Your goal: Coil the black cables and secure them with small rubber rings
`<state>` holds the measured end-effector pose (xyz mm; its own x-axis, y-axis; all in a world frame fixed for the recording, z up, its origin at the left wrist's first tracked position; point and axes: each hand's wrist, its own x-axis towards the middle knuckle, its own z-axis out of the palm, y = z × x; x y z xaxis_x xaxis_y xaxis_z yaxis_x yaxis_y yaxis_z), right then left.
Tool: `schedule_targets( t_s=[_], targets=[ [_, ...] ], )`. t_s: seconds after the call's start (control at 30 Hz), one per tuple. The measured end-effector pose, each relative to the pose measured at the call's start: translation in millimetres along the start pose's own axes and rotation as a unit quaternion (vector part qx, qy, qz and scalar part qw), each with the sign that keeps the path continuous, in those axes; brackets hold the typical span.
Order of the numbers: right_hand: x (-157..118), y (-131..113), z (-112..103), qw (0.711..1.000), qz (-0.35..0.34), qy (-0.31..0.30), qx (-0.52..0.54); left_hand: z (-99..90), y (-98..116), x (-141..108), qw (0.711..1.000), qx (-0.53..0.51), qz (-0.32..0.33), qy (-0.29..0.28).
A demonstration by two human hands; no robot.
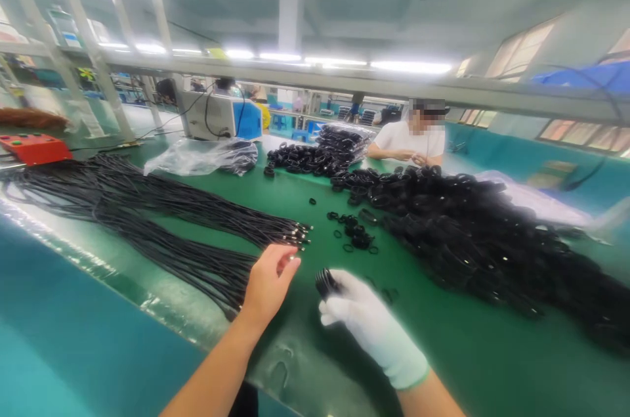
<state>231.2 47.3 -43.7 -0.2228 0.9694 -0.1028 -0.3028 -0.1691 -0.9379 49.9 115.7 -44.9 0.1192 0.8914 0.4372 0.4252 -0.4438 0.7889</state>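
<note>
My left hand point(270, 279), bare, hovers at the ends of long black cables point(197, 207) with small metal tips. Its fingers curl with the thumb apart, and I make out nothing held in them; part of the palm side is hidden. In a white glove, my right hand point(354, 305) is closed around a small black coil point(325, 284), which looks like looped cable, just above the green table. Beyond the hands lie loose small black rings point(358, 234), some single and some clumped.
A large heap of black coiled cables point(453, 233) covers the right side. At the back are a clear plastic bag point(187, 157), a blue-and-grey machine point(226, 116) and a person in a white shirt point(413, 138). A red box point(35, 150) sits far left on the green table point(285, 197).
</note>
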Motion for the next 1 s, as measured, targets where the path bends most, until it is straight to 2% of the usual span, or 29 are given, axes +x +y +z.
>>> schedule_targets(
  t_s=[0.13,0.2,0.23,0.27,0.3,0.37,0.5,0.57,0.63,0.7,0.8,0.9,1.0],
  targets=[
    [1.6,-10.8,-8.9,0.998,-0.029,0.024,-0.045,3.9,-7.0,-3.7,0.998,0.042,0.032,-0.018],
    [7.0,-26.4,-16.8,0.975,-0.037,0.084,-0.201,4.0,-8.3,-5.4,0.998,0.048,0.032,-0.036],
    [12.2,-36.9,-22.7,0.944,-0.038,0.132,-0.3,4.0,-8.6,-5.9,0.997,0.05,0.032,-0.043],
    [19.2,-48.8,-30.2,0.89,-0.034,0.184,-0.415,4.1,-8.8,-6.4,0.997,0.053,0.033,-0.049],
    [28.0,-61.2,-39.4,0.847,-0.035,0.231,-0.478,4.2,-8.7,-6.7,0.996,0.055,0.035,-0.054],
    [49.7,-84.4,-61.7,0.787,-0.031,0.29,-0.544,4.6,-8.3,-7.1,0.995,0.062,0.04,-0.063],
    [95.9,-111.4,-107.7,0.672,0.007,0.318,-0.668,5.4,-9.4,-8.6,0.991,0.09,0.055,-0.079],
    [115.1,-115.1,-124.9,0.63,0.026,0.308,-0.712,6.6,-12.7,-9.5,0.988,0.107,0.069,-0.082],
    [131.0,-115.2,-138.2,0.6,0.042,0.292,-0.743,8.9,-17.9,-10.4,0.985,0.127,0.089,-0.075],
    [144.2,-114.1,-149.0,0.582,0.057,0.278,-0.762,11.8,-24.0,-11.1,0.98,0.149,0.111,-0.066],
    [158.2,-115.0,-162.0,0.578,0.078,0.27,-0.766,15.6,-32.3,-11.6,0.971,0.18,0.137,-0.073],
    [160.9,-126.3,-171.0,0.597,0.08,0.281,-0.748,17.0,-37.1,-11.6,0.966,0.198,0.145,-0.088],
    [144.4,-148.2,-169.5,0.628,0.04,0.307,-0.714,16.5,-37.8,-11.6,0.965,0.201,0.143,-0.092]
  ],
)
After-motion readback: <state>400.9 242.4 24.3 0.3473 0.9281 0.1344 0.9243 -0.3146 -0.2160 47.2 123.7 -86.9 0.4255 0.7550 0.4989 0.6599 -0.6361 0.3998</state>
